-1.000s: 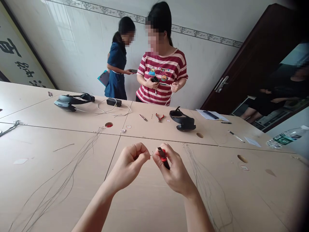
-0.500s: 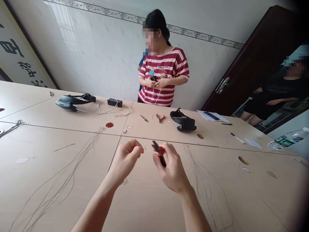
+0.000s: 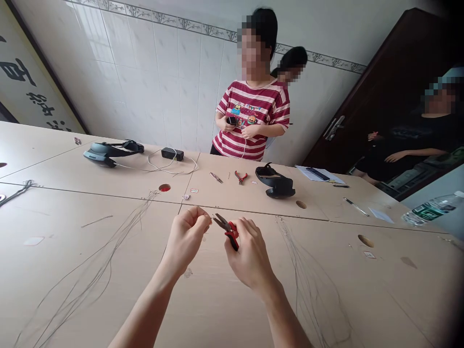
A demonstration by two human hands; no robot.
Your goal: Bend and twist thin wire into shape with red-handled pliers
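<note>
One wire [image 3: 213, 217] in the left hand [image 3: 187, 236], fingers pinched on it; one pliers [image 3: 227, 226] in the right hand [image 3: 251, 256], fingers wrapped round, tips near the wire, above the worktop [image 3: 217, 304]. Two headsets [image 3: 99, 157] [image 3: 280, 186] beyond.

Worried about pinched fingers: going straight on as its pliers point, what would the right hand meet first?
Likely the thin wire in the left hand, just beyond the pliers; depth is unclear, so they may touch.

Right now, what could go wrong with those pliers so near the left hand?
The parted jaws of the pliers, held in the right hand, might nip the left hand close by. The thin wire-like piece barely shows past the left hand's grip, so it could slip or be missed.
</note>
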